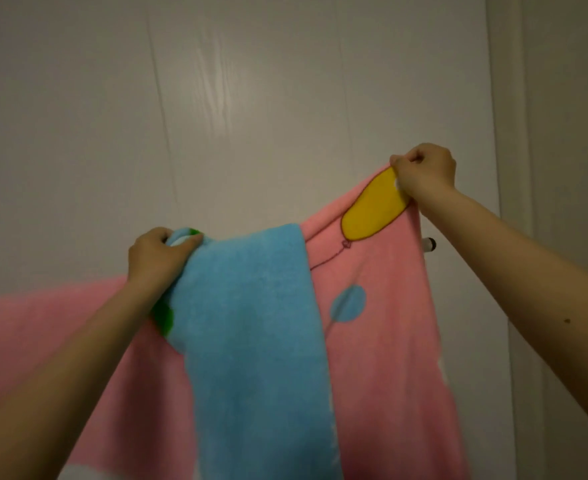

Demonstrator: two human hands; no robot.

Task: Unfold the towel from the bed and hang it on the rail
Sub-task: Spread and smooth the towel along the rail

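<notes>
A pink towel [382,341] with a wide blue band and yellow and blue balloon prints hangs spread in front of a white wall. My left hand [155,256] grips its top edge at the blue band. Higher up and to the right, my right hand [424,173] pinches the other top corner beside the yellow balloon. The rail is almost wholly hidden behind the towel; only its white end with a black tip [429,244] pokes out past the towel's right edge.
The white panelled wall [233,98] fills the view behind the towel. A vertical white door frame or corner trim [514,133] runs down the right side.
</notes>
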